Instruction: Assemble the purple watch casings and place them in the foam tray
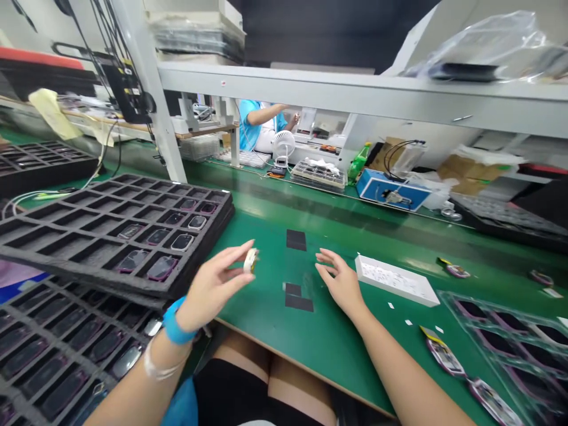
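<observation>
My left hand (pixel 217 284), with a blue band and a pale strap at the wrist, pinches a small cream-white framed part (pixel 251 260) between thumb and fingers. It is seen edge-on, with a bit of yellow at its lower side, and I cannot make out its exact kind. My right hand (pixel 339 281) hovers over the green bench, fingers bent and apart, with nothing visible in it. Between the hands lie dark rectangular pads (pixel 296 239) and a second dark group (pixel 298 302) nearer me. A white shallow box (pixel 397 281) holding tiny pieces sits just right of my right hand.
A black foam tray (pixel 89 228) with watch-like cases stands at left, stacked above another tray (pixel 57 349). Purple-rimmed units (pixel 444 355) and a clear plastic tray (pixel 499 361) lie at right. Behind are a shelf beam (pixel 337 89), a fan (pixel 284 145), a blue box (pixel 393 190) and a co-worker (pixel 261 121).
</observation>
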A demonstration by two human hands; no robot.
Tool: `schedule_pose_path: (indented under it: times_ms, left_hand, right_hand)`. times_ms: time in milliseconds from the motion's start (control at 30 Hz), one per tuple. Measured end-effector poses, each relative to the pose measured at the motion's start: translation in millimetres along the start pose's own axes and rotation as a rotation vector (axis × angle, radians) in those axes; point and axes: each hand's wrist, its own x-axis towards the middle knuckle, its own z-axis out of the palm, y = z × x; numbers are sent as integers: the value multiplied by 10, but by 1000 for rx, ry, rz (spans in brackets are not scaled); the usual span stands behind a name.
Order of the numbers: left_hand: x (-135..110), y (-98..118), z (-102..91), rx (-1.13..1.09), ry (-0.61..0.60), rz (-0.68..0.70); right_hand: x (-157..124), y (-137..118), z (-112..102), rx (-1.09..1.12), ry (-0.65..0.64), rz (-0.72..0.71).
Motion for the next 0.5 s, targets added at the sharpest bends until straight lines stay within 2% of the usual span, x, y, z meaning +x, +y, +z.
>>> schedule_pose_path:
  times_ms: [100, 167, 233, 300, 400, 467, 500]
  left_hand:
    - [-208, 170, -387, 620, 274, 200]
    - [-146, 223, -666, 900, 394, 268]
    - [44, 214, -976, 1110, 434, 255]
    - [294, 156, -1315, 1273, 438, 123]
    - [606, 52, -1785, 1322, 403, -208]
    - [709, -2, -1946, 1276, 411, -346]
    - [729, -31, -1942, 1218, 378, -332]
  right_hand:
    - [4, -7, 23, -32, -9, -18]
    - [3, -9, 29, -43, -3, -34]
    - [-3, -12, 28, -46, 16, -54]
    - [-8, -18, 23, -54, 41, -77]
    - [1, -44, 16, -102, 93, -149]
    - [19, -77, -1, -158, 147, -237]
    - [28, -96, -19, -189, 175, -273]
